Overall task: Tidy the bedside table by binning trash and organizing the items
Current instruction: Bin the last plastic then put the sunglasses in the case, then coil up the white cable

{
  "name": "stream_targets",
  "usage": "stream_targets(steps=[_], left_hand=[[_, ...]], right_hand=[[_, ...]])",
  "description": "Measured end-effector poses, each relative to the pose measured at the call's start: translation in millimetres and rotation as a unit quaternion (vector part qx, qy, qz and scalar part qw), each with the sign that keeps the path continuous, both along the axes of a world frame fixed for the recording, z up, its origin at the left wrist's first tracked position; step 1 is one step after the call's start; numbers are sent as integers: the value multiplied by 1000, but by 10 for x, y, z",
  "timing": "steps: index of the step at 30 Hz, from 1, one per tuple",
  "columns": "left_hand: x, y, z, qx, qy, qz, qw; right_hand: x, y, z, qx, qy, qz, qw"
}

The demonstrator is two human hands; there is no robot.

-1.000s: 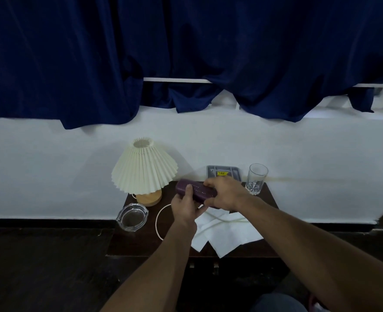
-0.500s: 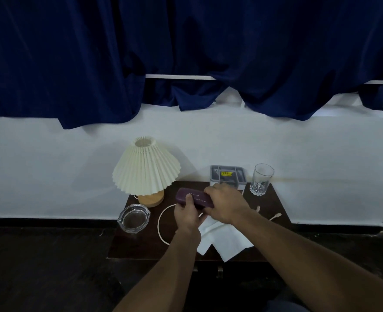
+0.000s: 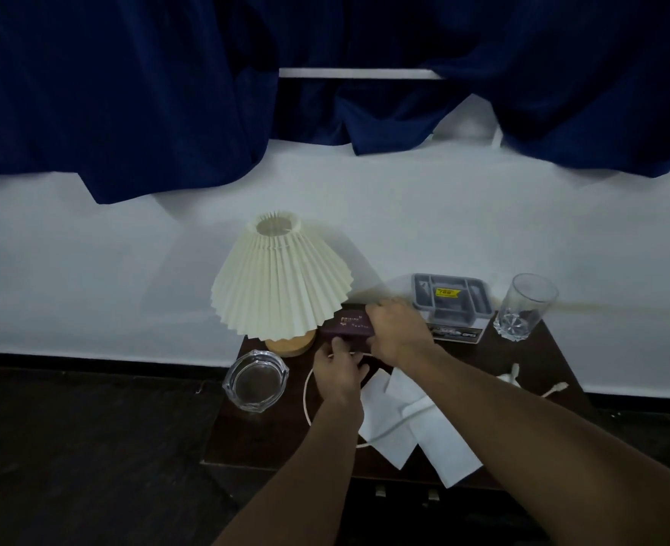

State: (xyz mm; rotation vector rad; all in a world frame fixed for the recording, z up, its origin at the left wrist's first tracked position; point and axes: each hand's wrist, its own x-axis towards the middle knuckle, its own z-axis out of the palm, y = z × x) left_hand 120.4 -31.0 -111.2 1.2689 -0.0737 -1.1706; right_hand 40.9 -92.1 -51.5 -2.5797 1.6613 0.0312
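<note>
A dark purple case (image 3: 347,325) with pale lettering sits at the back of the dark bedside table (image 3: 254,439), beside the lamp's wooden base. My right hand (image 3: 398,331) grips its right end from above. My left hand (image 3: 339,372) holds its near edge, thumb on the front. White tissues (image 3: 424,431) lie spread near the table's front edge, partly under my right forearm. A white cable (image 3: 307,392) loops under my left hand and runs across the tissues.
A cream pleated lamp (image 3: 282,279) stands at the back left. A glass ashtray (image 3: 255,381) sits front left. A grey organizer tray on a box (image 3: 449,299) and a drinking glass (image 3: 522,307) stand at the back right. White cable ends (image 3: 538,382) lie at the right.
Both hands have carried the purple case back and left, closer to the lamp base. The view has shifted, so more of the table's right side shows.
</note>
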Motion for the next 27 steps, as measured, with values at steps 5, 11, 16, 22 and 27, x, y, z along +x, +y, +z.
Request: stream_targets(steps=[5,11,16,22,27], left_hand=[[94,-104,-193,27,-44,32,998],[98,-201,-279,40,-98,34,994],[-2,-247,-282,41,-126,25,991],[-86,-172,-256,34,-168,12,985],[-157,-19,-83,43,-231,-52,971]], right_hand=[[141,-312,-217,-1,32,-13,999],[200,-538,-375,7,38,-18,999],[174,-586,-393,12,25,-11,1000],[61,-467,-307,-4,-23,9,1000],[-177,-248,-88,-61,-63,49,995]])
